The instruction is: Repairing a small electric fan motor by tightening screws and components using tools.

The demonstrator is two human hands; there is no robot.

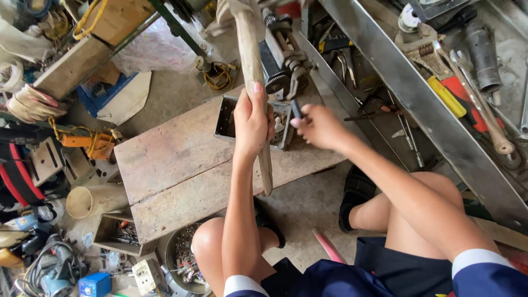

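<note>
One wooden stick (254, 71) stands upright over the surface (176, 165), gripped at mid-length by the left hand (252, 122). The right hand (319, 126) pinches one dark tool handle (296, 108) just beside it. One metal box (226, 118) sits behind both hands.

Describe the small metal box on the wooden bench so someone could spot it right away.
Start at the low wooden bench in the middle. At its far edge, behind the left hand gripping a wooden handle, sits the metal box: open-topped, grey, rectangular, the only container on the bench.
</note>
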